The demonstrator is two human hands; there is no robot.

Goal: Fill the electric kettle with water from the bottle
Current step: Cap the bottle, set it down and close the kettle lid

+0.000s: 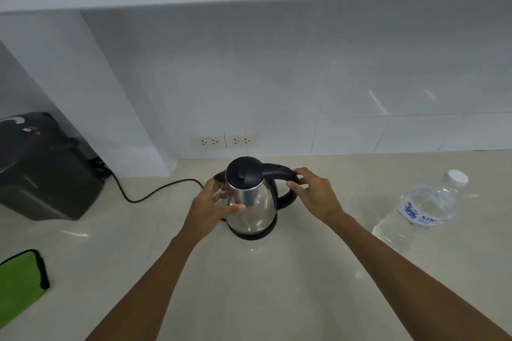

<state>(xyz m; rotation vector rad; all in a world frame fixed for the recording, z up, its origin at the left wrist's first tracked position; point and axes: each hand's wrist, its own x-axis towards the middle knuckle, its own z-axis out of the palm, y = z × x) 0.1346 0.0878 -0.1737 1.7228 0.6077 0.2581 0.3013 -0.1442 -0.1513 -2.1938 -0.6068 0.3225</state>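
A steel electric kettle (256, 203) with a black lid and black handle stands on its base in the middle of the beige counter, lid down. My left hand (212, 207) rests against the kettle's left side, fingers spread around the body below the spout. My right hand (314, 192) touches the top of the black handle, fingers curled over it and thumb underneath. A clear plastic water bottle (424, 209) with a white cap and a blue label stands upright at the right, apart from both hands.
A black appliance (41, 166) sits at the far left with a black cord (155, 191) running toward the kettle. A green cloth (19, 279) lies at the left front edge. Two wall sockets (225, 141) are behind the kettle. A white shelf overhangs above.
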